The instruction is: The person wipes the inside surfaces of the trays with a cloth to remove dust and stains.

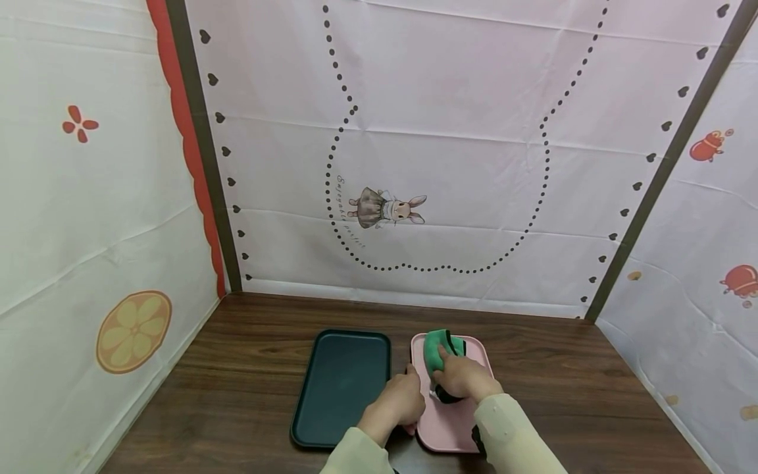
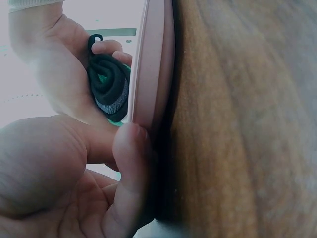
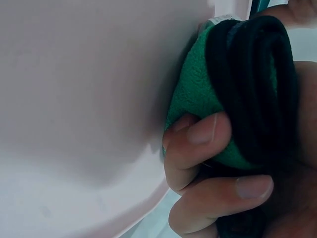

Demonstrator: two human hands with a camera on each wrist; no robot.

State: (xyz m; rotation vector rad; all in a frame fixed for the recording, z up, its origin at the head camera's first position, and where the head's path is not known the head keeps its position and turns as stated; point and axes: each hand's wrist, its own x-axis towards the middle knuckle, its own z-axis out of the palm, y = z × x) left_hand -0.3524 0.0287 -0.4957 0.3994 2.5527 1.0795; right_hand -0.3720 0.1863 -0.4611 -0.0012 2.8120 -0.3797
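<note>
A folded green towelling cloth (image 1: 435, 349) with black edging is bunched in my right hand (image 1: 464, 378), over the pink tray (image 1: 445, 431). In the right wrist view the fingers curl round the cloth (image 3: 195, 82), and its green side lies against the tray's surface. My left hand (image 1: 400, 400) holds the pink tray by its left edge. The left wrist view shows a fingertip right at the tray's rim (image 2: 148, 64), with the cloth's black hanging loop and folded trim (image 2: 109, 79) beyond it.
A dark green tray (image 1: 343, 388) lies just left of the pink one on the brown wooden table (image 1: 237, 388). Printed white sheets hang behind the table (image 1: 474, 197) and at both sides.
</note>
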